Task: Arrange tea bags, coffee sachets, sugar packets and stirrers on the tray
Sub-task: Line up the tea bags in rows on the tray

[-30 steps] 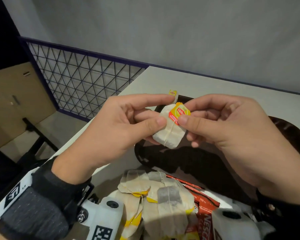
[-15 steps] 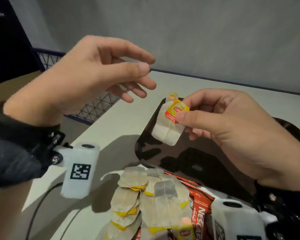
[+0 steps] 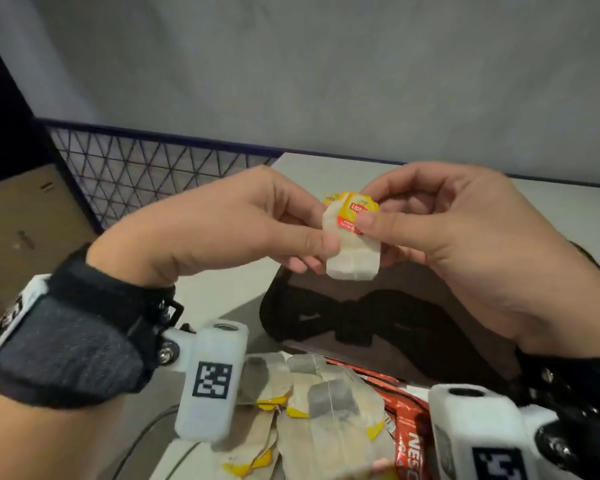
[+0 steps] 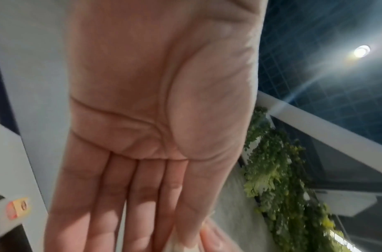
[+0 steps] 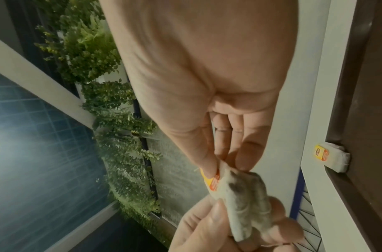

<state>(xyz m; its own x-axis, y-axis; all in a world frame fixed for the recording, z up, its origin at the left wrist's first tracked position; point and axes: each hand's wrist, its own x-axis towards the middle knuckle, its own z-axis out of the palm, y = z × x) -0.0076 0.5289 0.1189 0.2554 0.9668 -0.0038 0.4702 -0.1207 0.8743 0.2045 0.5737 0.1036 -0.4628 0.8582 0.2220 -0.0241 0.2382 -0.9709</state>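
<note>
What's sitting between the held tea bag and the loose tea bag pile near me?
In the head view, only bare dark tray lies between the held tea bag and the tea bag pile.

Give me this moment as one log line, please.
left hand: pinches tea bag | right hand: pinches its tag | tray: one tea bag placed
</note>
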